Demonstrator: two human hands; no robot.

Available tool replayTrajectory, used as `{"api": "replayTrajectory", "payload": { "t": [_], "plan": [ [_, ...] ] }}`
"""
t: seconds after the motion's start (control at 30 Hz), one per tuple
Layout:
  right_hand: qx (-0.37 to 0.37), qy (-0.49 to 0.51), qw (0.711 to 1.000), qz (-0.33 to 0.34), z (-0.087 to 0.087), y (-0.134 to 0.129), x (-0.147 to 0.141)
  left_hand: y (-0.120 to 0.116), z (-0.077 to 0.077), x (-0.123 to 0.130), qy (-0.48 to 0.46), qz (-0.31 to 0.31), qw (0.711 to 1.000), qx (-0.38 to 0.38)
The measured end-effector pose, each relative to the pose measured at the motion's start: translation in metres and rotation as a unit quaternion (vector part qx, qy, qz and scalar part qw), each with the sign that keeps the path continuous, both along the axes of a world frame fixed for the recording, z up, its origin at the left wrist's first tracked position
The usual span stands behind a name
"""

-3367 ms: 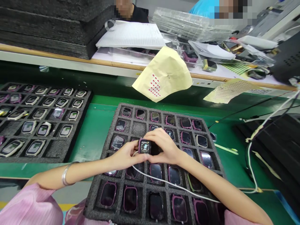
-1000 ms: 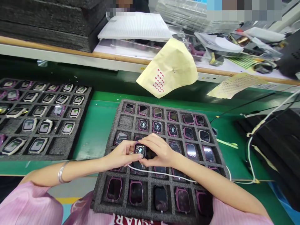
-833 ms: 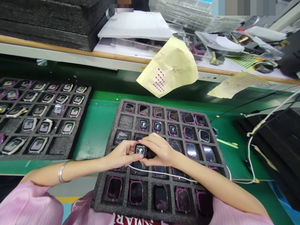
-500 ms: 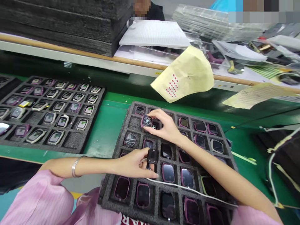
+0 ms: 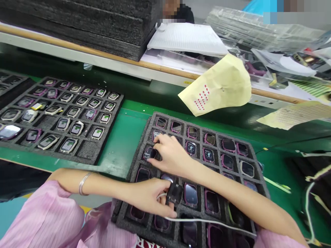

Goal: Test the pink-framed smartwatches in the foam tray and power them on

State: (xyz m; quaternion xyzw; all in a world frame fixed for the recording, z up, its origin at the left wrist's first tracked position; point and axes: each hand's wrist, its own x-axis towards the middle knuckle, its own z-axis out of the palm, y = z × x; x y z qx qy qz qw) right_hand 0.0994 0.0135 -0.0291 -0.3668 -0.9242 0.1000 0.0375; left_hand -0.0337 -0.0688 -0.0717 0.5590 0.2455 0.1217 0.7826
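right hand (image 5: 170,151): grip wide, thumb spread from fingers over the left columns of the foam tray (image 5: 124,220), centre of frame
nearest watch (image 5: 149,153): just left of that grip, beside the thumb; long axis unclear, partly covered
left hand (image 5: 148,197): grip narrow, holding the black block (image 5: 175,193), lower in frame, farther from that watch

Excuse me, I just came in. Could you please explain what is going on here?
A person handles watches at a foam tray. The left hand holds a small black device above it, and a white cable runs from that hand. The right hand has its fingers spread by a watch in the second row from the far edge; whether they touch it is unclear. Another tray of watches lies to the person's left.
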Motion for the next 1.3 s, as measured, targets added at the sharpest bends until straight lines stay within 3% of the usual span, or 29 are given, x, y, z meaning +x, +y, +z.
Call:
{"api": "replayTrajectory", "payload": {
  "t": [0.1, 0.27, 0.4, 0.47, 0.57, 0.73, 0.9, 1.17, 1.3],
  "plan": [
    [0.014, -0.059, 0.998, 0.009, -0.012, -0.012, -0.016, -0.012, 0.004, -0.007, -0.007, -0.026, 0.998, -0.052],
    [-0.015, 0.015, 1.000, -0.021, -0.020, -0.006, -0.010, -0.005, 0.007, -0.011, -0.023, 0.078, 0.993, -0.091],
    [-0.122, 0.194, 0.971, -0.067, -0.004, 0.006, 0.022, 0.008, 0.002, -0.009, -0.024, 0.122, 0.981, -0.150],
    [-0.170, 0.248, 0.953, -0.033, 0.008, 0.002, 0.039, 0.010, -0.002, -0.008, -0.038, 0.120, 0.979, -0.159],
    [-0.199, 0.230, 0.952, 0.024, 0.018, -0.021, 0.055, 0.010, -0.006, -0.008, -0.041, 0.113, 0.981, -0.150],
    [-0.127, 0.148, 0.980, 0.030, 0.012, -0.058, 0.061, 0.006, -0.003, -0.005, -0.022, 0.130, 0.987, -0.093],
    [-0.060, 0.116, 0.989, 0.073, 0.006, -0.061, 0.063, 0.000, -0.002, -0.003, -0.001, 0.142, 0.986, -0.084],
    [0.048, 0.265, 0.959, 0.092, -0.034, -0.065, 0.060, -0.003, -0.004, -0.007, 0.007, 0.154, 0.985, -0.083],
    [0.088, 0.295, 0.945, 0.108, -0.043, -0.067, 0.059, -0.003, 0.001, -0.009, 0.011, 0.153, 0.985, -0.081]
  ]
}}
